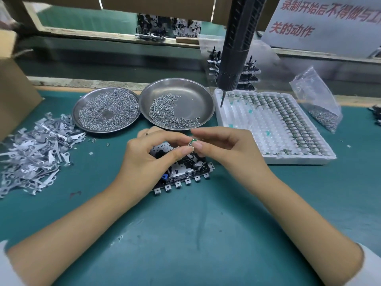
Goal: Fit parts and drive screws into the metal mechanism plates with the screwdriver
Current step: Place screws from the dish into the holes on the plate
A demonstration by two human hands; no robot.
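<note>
Both hands meet above the mechanism plate [186,173], which lies flat on the green mat [185,234]. Left hand [152,153] and right hand [224,147] each pinch, thumb against forefinger, one small green part [193,142] between them. Screwdriver [237,48] hangs upright, unheld, its bit over the white tray [274,129] of small parts. Two steel dishes of screws: left dish [106,111] fuller, right dish [177,104] about half covered. Pile of stamped metal levers [35,151] at far left. Clear bag of screws [318,102] at right. White sign [325,21], red characters, partly cut off: "录制开始后不得做与工… 关的动作".
</note>
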